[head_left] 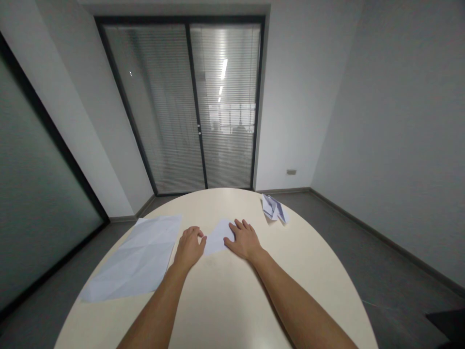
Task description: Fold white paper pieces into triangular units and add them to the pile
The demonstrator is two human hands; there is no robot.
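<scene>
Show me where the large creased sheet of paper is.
In the head view, the large creased sheet is spread on the left side of the table, just left of the person's left hand.

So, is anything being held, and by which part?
No clear hold: the right grip spreads over the right side of the small paper; whether the left grip pinches its left edge cannot be told.

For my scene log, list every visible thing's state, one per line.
Center paper: lying flat
Left hand: loosely curled, at its left edge
Right hand: spread open, on its right side
Large sheet: spread out, creased
Far-right paper: folded
Blinds: lowered
</scene>
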